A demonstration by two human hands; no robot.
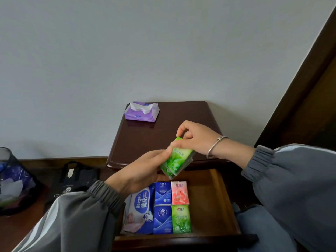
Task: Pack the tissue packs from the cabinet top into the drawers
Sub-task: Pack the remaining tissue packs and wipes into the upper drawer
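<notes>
Mid-task, mostly done. The open brown wooden drawer (206,206) holds five packs lying flat, side by side. A large white-and-blue wet-wipe pack (141,206) is at the left. Next come two small blue tissue packs (163,193), one behind the other. A small pink tissue pack (179,193) is at the back right of the group, with a small green tissue pack (181,220) in front of it. The right part of the drawer floor shows bare wood, so there is room.

In hand is a green plastic-wrapped tissue pack (179,160), tilted, in the air over the drawer's back edge, touching neither drawer nor tabletop. It could be two stacked; cannot tell. The left hand (143,171) grips its lower end, fingers curled under, thumb on top. The right hand (196,140) pinches the upper corner, thumb and forefinger narrow on it.

Left to do, as judged: lower this pack into the drawer, likely into the free strip beside the pink and green ones. One item then sits on the dark wooden cabinet tabletop (181,117): an opened purple soft tissue pack (141,113) at the back left corner, with a white sheet sticking out.
</notes>
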